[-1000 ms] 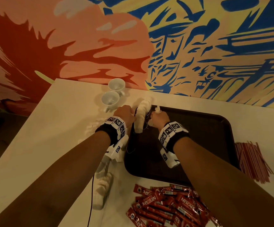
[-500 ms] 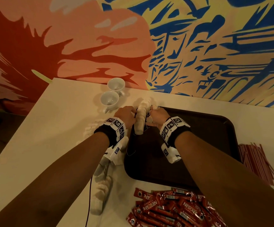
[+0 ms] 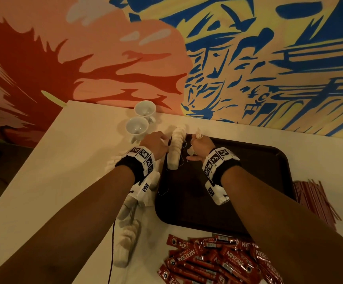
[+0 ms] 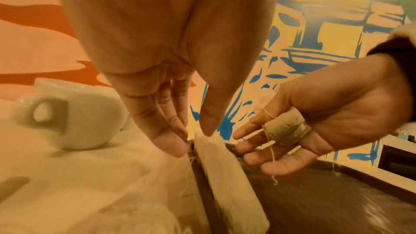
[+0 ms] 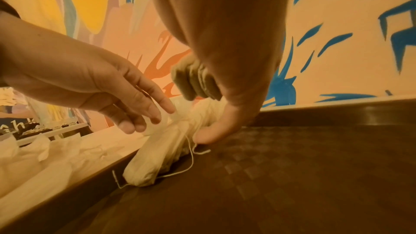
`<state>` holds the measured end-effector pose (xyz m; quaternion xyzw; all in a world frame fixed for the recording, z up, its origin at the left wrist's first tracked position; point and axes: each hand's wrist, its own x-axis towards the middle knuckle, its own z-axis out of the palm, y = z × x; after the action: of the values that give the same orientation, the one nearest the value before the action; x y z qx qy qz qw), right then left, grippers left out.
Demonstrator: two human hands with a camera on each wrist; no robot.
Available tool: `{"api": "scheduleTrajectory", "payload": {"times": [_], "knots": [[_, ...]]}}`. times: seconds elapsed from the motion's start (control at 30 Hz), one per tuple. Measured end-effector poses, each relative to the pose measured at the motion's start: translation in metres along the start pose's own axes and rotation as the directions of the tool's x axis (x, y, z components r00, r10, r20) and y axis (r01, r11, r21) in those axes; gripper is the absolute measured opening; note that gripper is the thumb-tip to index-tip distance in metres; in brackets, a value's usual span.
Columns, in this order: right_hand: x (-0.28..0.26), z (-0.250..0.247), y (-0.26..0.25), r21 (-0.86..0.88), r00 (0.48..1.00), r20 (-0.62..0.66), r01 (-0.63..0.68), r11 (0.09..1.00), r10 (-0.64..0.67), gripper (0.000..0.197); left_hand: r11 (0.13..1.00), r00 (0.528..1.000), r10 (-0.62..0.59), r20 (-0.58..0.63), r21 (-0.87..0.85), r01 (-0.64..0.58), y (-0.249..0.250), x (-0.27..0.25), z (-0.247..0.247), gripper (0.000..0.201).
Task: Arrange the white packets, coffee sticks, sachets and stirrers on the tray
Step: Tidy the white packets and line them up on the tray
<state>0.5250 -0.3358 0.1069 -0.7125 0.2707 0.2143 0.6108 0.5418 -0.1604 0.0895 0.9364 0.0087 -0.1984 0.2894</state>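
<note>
— Where do the white packets sit?
— A row of them lies along the left edge of the dark tray, at its far corner; more white packets lie on the table to the tray's left.
— And the left hand?
— Its fingers are straight, the fingertips touching the top of the row.
— The right hand?
— It grips a small wad of folded sachets against the palm, a thread looped over one finger; its thumb presses down beside the row.
— The rest?
— Red coffee sticks are heaped near the tray's close edge, red stirrers lie to its right, and two white cups stand by the wall
</note>
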Motion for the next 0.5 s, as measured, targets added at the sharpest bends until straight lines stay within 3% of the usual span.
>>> {"api": "scheduleTrajectory", "payload": {"times": [0.1, 0.23, 0.37, 0.5], "knots": [[-0.017, -0.016, -0.003, 0.119, 1.000, 0.015, -0.020, 0.993, 0.018, 0.028, 0.998, 0.998, 0.015, -0.061, -0.060, -0.019, 0.008, -0.015, -0.015, 0.040], [-0.058, -0.028, -0.004, 0.266, 0.997, 0.044, 0.049, 0.963, -0.062, 0.017, 0.972, 0.991, 0.089, -0.104, -0.209, -0.109, 0.025, -0.051, -0.039, 0.040], [-0.102, -0.037, -0.005, 0.457, 0.969, 0.193, 0.050, 0.888, -0.154, 0.032, 0.910, 0.978, 0.150, -0.145, -0.366, -0.194, 0.040, -0.105, -0.057, 0.030], [-0.158, -0.047, -0.004, 0.505, 0.915, 0.311, 0.070, 0.860, -0.257, 0.040, 0.829, 0.969, 0.170, -0.178, -0.506, -0.239, 0.054, -0.175, -0.067, 0.024]]}}
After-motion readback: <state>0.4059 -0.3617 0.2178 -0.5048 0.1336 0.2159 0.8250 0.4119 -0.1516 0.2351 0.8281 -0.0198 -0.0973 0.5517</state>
